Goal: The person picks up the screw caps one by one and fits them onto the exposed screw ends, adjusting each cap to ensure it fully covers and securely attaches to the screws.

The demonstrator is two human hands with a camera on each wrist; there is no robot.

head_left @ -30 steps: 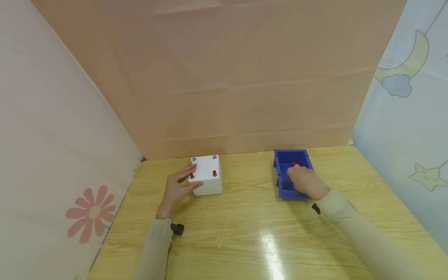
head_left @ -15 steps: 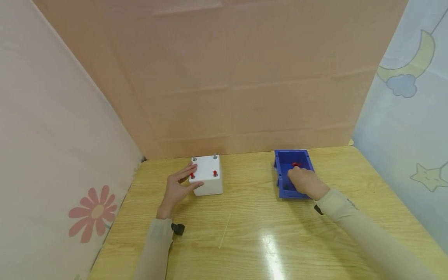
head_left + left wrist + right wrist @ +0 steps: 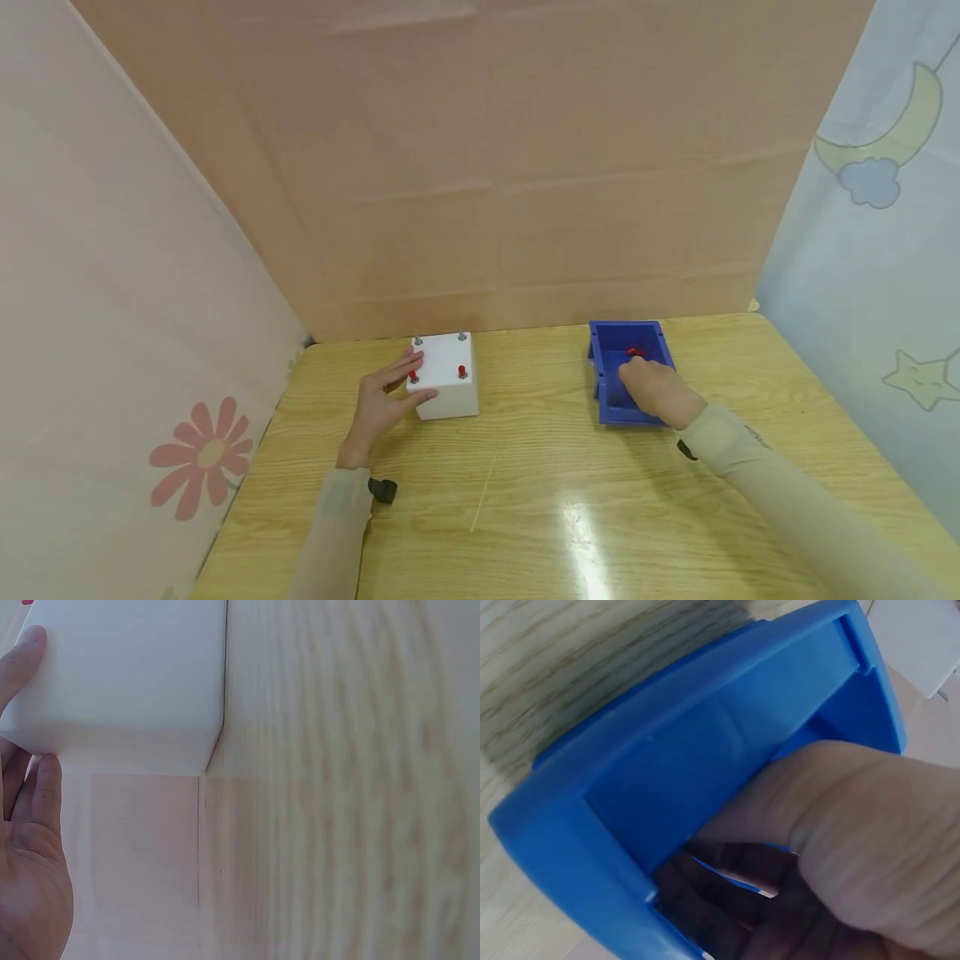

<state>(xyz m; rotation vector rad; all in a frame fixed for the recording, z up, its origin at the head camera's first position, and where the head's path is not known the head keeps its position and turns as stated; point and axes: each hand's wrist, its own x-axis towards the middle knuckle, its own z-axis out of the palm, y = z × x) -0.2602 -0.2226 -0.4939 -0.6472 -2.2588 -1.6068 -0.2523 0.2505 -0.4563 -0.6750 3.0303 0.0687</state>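
Note:
A white box [image 3: 447, 398] stands on the table at centre left, with metal bolts standing up at its top corners. Red caps [image 3: 462, 371] cover the two nearer bolts; the two far bolts [image 3: 462, 336] show bare metal. My left hand [image 3: 381, 407] holds the box from its left side, thumb [image 3: 22, 664] on one face and fingers on another. To the right, my right hand [image 3: 654, 390] reaches down into a blue bin [image 3: 626, 327], fingers bent. Small red pieces [image 3: 634, 351] lie in the bin beyond its knuckles. Its fingertips are hidden, so I cannot tell what they hold.
The wooden table [image 3: 525, 475] runs up to a brown backdrop [image 3: 487, 208]. Patterned cloth walls close off the left [image 3: 112, 292] and right [image 3: 877, 275] sides. A thin pale strip [image 3: 482, 496] lies on the table between the arms.
The right hand has stayed in the bin with only a slight shift, and more of the red pieces shows past it. The left hand keeps its hold on the white box.

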